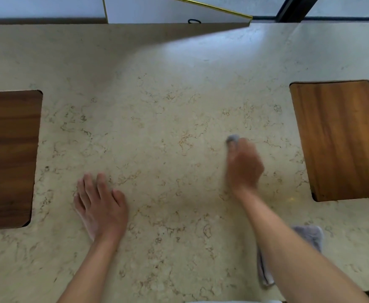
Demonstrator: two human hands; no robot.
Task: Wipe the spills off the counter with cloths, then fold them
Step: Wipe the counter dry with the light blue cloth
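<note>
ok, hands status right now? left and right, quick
Left hand: open, flat on the counter, holding nothing.
Right hand: closed on a grey cloth, pressed to the counter; blurred.

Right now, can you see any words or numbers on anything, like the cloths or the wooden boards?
There are none.
The beige marble counter shows only veins.
The two brown wooden boards show only grain.
The small grey cloth under the right hand is blurred; no mark shows.
The folded grey cloth by the near edge is plain where visible.
</note>
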